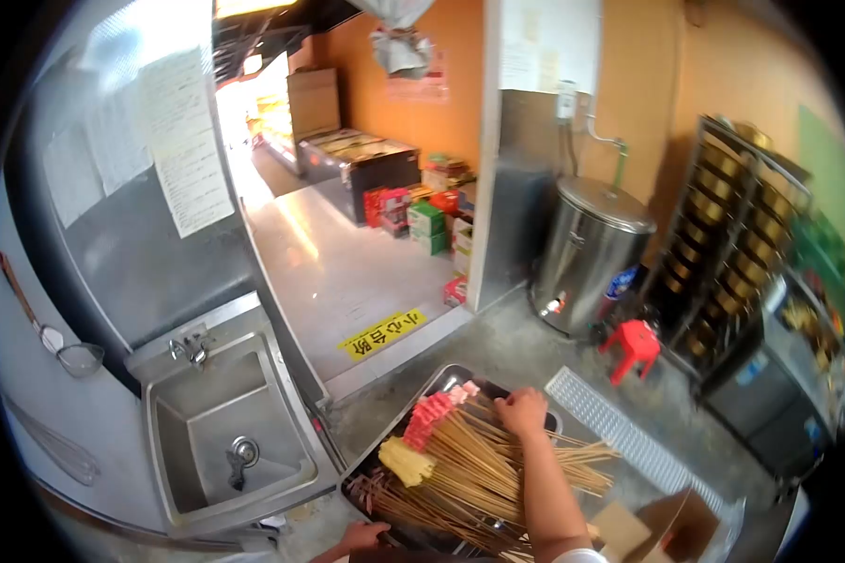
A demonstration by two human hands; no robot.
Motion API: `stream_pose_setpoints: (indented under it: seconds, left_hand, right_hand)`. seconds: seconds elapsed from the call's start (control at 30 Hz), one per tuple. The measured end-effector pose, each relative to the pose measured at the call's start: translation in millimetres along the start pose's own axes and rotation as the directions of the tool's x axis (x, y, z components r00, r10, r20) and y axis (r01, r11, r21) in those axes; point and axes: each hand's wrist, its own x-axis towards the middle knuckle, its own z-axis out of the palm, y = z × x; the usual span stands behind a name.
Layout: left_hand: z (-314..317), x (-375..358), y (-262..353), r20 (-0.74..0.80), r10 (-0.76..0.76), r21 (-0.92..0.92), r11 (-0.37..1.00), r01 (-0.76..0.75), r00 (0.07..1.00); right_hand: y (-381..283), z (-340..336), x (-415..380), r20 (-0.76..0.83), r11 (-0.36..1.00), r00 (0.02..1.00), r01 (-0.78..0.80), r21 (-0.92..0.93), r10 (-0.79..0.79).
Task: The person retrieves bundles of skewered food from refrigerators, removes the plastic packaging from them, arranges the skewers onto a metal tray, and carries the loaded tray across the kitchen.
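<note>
Below me a metal tray [347,477] holds many thin wooden skewers [474,460], their bare stick ends pointing right. At their left ends are pink-red pieces [427,416], pale yellow pieces [406,462] and darker pieces. My right hand [523,411] reaches across the skewers to the tray's far side. Its fingers are curled at the rim, their tips partly hidden. At the near left corner, my left hand [361,537] is closed on the tray's edge, thumb on top.
On the left is a steel sink [174,441] with a strainer [80,358] hanging beside it. Ahead, a doorway has a yellow step sign [382,334]. To the right stand a steel boiler [596,249], a red stool [632,349], a pot rack [723,235] and an open cardboard box [676,525].
</note>
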Motion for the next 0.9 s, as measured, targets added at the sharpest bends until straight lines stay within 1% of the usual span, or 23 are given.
stream_pose_setpoints:
  seconds: [0.03, 0.07, 0.1, 0.13, 0.17, 0.2, 0.23, 0.3, 0.33, 0.37, 0.4, 0.43, 0.47, 0.53, 0.57, 0.6, 0.63, 0.7, 0.77, 0.8, 0.83, 0.87, 0.9]
  left_hand:
    - [-18, 13, 18, -0.003, 0.016, 0.055, 0.998, -0.016, 1.0]
    - [-39, 27, 31, -0.01, 0.015, 0.089, 0.996, -0.014, 1.0]
    - [-44, 44, 35, -0.048, 0.045, 0.106, 0.994, -0.039, 0.998]
    - [-49, 61, 39, -0.086, 0.074, 0.125, 0.99, -0.063, 0.994]
    - [-53, 101, 29, -0.03, -0.236, -0.268, 0.938, 0.22, 0.971]
    - [-67, 126, 37, 0.048, -0.365, -0.454, 0.821, 0.346, 0.93]
    - [-81, 151, 45, 0.125, -0.485, -0.609, 0.651, 0.453, 0.865]
    - [-112, 178, 89, 0.094, -0.597, -0.909, 0.276, 0.313, 0.797]
    - [-109, 200, 94, 0.116, -0.603, -0.916, 0.242, 0.319, 0.789]
    - [-115, 227, 99, 0.096, -0.536, -0.968, 0.145, 0.203, 0.839]
    - [-134, 245, 99, 0.049, -0.484, -0.994, 0.059, 0.089, 0.874]
    - [-155, 251, 106, 0.044, -0.513, -0.994, 0.067, 0.09, 0.858]
    - [-166, 254, 121, -0.138, -0.481, -0.954, 0.298, 0.014, 0.866]
    - [-189, 271, 141, -0.117, -0.564, -0.939, 0.332, 0.094, 0.818]
    - [-193, 284, 143, -0.1, -0.587, -0.961, 0.267, 0.075, 0.803]
    - [-196, 298, 144, -0.084, -0.609, -0.978, 0.202, 0.052, 0.789]
    - [-226, 306, 161, 0.021, -0.686, -0.991, 0.081, 0.105, 0.727]
    - [-240, 327, 165, -0.024, -0.73, -1.0, 0.028, -0.006, 0.683]
    - [-263, 350, 161, -0.017, -0.741, -0.999, 0.036, 0.014, 0.671]
    - [-264, 363, 143, -0.209, -0.66, -0.921, 0.381, 0.082, 0.722]
    - [-267, 379, 123, -0.354, -0.506, -0.724, 0.681, 0.113, 0.786]
    - [-281, 396, 119, -0.22, -0.633, -0.893, 0.437, 0.107, 0.742]
    - [-302, 421, 118, -0.062, -0.715, -0.984, 0.159, 0.076, 0.696]
  right_hand:
    - [3, 3, 22, 0.041, 1.0, 0.999, -0.031, -0.003, 0.031]
    - [6, 12, 44, -0.057, 1.0, 0.998, 0.015, -0.018, -0.016]
    - [8, 17, 68, -0.056, 1.0, 0.998, -0.017, 0.01, 0.018]
    - [11, 23, 88, -0.075, 1.0, 0.997, 0.022, 0.008, -0.022]
    - [12, 31, 113, -0.105, 0.998, 0.992, 0.064, 0.011, -0.063]
    - [13, 40, 143, -0.093, 0.995, 0.991, 0.095, 0.013, -0.093]
    - [13, 51, 178, -0.06, 0.995, 0.994, 0.094, 0.027, -0.092]
    - [11, 70, 231, 0.028, 0.99, 0.991, 0.128, 0.056, -0.13]
    - [7, 78, 260, -0.035, 0.976, 0.977, 0.211, 0.059, -0.21]
    - [-2, 82, 295, -0.117, 0.953, 0.95, 0.298, 0.063, -0.29]
    - [-12, 84, 327, -0.045, 0.967, 0.969, 0.246, 0.061, -0.243]
    - [-28, 85, 351, 0.039, 0.98, 0.981, 0.185, 0.069, -0.188]
    - [-42, 81, 369, 0.074, 0.978, 0.979, 0.18, 0.101, -0.188]
    - [-52, 107, 410, 0.05, 0.94, 0.942, 0.327, 0.099, -0.333]
    - [-57, 116, 429, 0.029, 0.913, 0.915, 0.4, 0.084, -0.403]
    - [-66, 123, 451, 0.098, 0.916, 0.913, 0.386, 0.111, -0.397]
    - [-78, 132, 474, 0.165, 0.919, 0.906, 0.368, 0.143, -0.389]
    - [-100, 148, 501, 0.182, 0.921, 0.906, 0.358, 0.15, -0.382]
    - [-115, 169, 530, 0.159, 0.885, 0.874, 0.434, 0.169, -0.459]
    - [-120, 181, 546, 0.159, 0.882, 0.872, 0.436, 0.18, -0.463]
    - [-128, 195, 566, 0.157, 0.879, 0.87, 0.438, 0.19, -0.467]
    - [-130, 208, 590, 0.215, 0.88, 0.859, 0.421, 0.22, -0.464]
    - [-132, 228, 592, 0.257, 0.881, 0.845, 0.426, 0.206, -0.469]
